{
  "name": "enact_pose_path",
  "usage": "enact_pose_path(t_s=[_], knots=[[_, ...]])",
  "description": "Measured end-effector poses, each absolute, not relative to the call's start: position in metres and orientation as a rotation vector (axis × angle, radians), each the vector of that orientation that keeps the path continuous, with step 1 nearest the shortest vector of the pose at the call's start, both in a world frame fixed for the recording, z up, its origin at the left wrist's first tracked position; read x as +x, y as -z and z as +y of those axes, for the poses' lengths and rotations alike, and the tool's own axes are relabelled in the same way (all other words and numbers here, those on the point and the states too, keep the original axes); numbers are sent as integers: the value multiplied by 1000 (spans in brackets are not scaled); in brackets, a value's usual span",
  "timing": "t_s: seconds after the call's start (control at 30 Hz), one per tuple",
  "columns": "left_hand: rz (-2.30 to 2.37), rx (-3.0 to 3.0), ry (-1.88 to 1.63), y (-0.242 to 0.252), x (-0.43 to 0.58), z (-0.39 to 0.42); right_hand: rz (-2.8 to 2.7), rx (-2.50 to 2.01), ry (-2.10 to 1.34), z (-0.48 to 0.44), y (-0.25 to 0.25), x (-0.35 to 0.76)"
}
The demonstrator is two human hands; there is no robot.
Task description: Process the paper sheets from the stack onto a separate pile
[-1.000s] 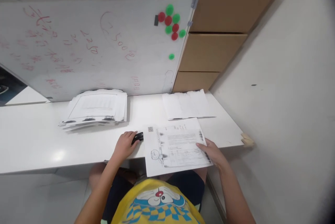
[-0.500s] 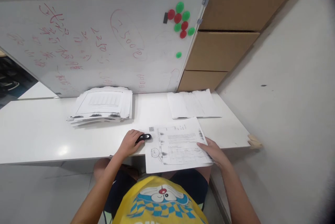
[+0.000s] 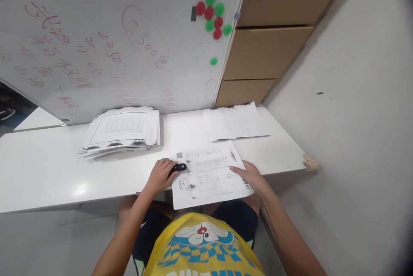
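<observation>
My left hand (image 3: 161, 175) is closed around a small black stapler (image 3: 178, 167), resting at the front part of the white table. The stapler's nose points right and overlaps the left edge of some printed sheets (image 3: 209, 181). Whether the edge sits between its jaws or under it, I cannot tell. My right hand (image 3: 250, 175) grips the right side of the sheets, thumb on top and fingers hidden beneath. The sheets carry a round stamp and a square code on the left, and their near edge hangs over the table's front edge.
A thick paper stack (image 3: 122, 131) lies at the back left of the white table (image 3: 48, 172). Several thinner sheets (image 3: 235, 122) lie at the back right. Behind stand a whiteboard (image 3: 145, 73) with magnets and cardboard boxes (image 3: 258, 52). A wall (image 3: 355, 138) closes off the right.
My right hand has moved left with the printed sheets, so their left edge now meets the stapler's nose. My left hand stays on the stapler. The camera view has shifted slightly.
</observation>
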State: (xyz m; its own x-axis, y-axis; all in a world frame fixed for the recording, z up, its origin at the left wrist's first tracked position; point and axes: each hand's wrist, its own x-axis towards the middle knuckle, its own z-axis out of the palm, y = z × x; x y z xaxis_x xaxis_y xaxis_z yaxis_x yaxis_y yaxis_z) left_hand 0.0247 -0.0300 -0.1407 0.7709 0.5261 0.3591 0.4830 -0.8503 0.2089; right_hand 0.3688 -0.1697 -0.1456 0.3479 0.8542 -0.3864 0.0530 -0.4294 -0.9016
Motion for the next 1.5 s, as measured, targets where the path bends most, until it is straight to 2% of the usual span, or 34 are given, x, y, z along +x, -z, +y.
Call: enact_pose_path(t_s=[0.5,0.73,0.87,1.0,1.13,1.3,1.5], knots=[[897,2846,-460,139,35,-40,-732,-1683,-1312,-175,146,376],[889,2898,-738,151,26,-39,-854,-1675,-1079,-176,152,367],[860,2905,-854,156,24,-32,-849,-1717,-898,-167,141,411],[909,2868,-893,154,26,-30,-758,-1757,-664,-135,122,494],[930,2863,-907,151,27,-31,-871,-1890,-606,-79,111,554],[1008,2877,-925,147,29,-34,-991,-2061,-581,-20,121,572],[1056,2890,-899,148,28,-35,-1037,-2233,-446,10,135,580]])
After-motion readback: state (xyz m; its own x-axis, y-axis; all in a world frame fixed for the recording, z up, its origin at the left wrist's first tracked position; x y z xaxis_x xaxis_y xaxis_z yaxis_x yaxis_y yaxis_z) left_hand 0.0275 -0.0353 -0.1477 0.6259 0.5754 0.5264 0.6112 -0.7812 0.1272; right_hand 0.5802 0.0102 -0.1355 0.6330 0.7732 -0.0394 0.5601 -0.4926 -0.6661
